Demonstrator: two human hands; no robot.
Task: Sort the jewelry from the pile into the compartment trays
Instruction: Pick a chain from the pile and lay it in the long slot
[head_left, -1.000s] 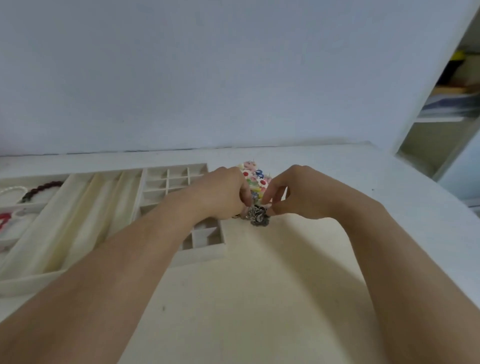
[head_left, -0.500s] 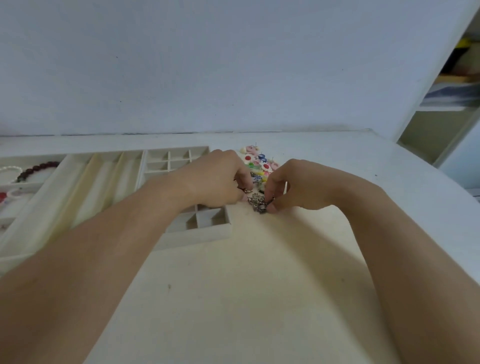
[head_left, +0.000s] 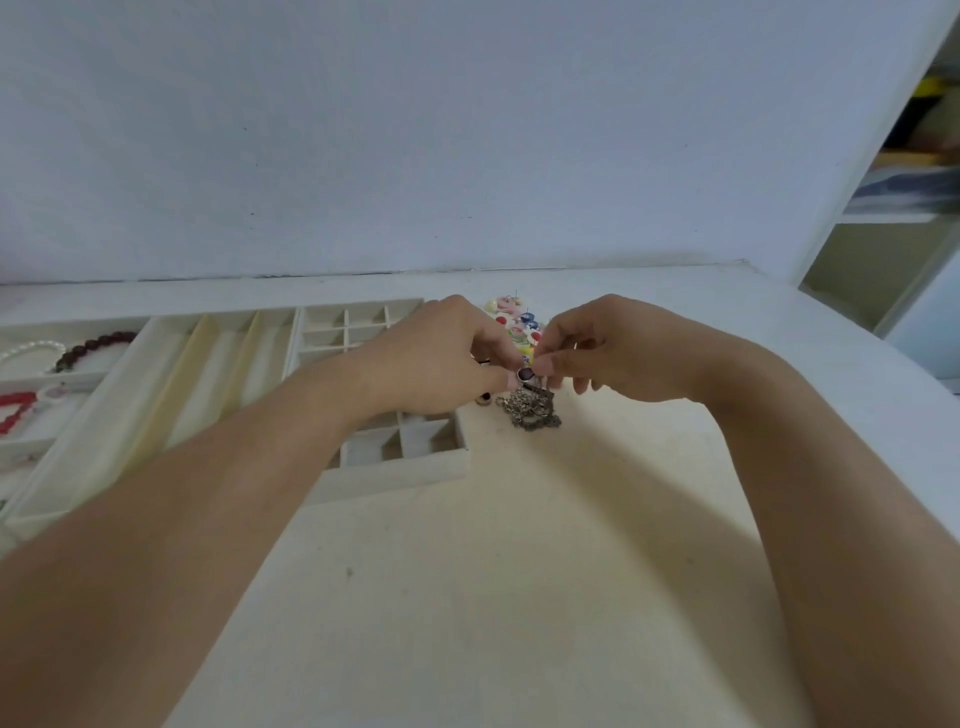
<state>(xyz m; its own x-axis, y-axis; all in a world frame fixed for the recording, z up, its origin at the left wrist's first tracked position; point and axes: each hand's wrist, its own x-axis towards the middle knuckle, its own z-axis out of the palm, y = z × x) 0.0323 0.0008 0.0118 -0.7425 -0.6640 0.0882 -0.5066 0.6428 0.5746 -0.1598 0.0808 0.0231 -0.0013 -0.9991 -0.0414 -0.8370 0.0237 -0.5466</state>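
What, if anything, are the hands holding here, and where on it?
Both hands, left hand and right hand, pinch a small dark-stoned piece at its opposite sides, fingertips only, above the metal chain tangle.

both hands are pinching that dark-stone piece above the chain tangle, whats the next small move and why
Probably lift the dark-stone piece gently up and away from the metal chain tangle, since the left hand and right hand both pinch it right above the tangle and it looks still linked. Once free, the small-compartment tray sits just left.
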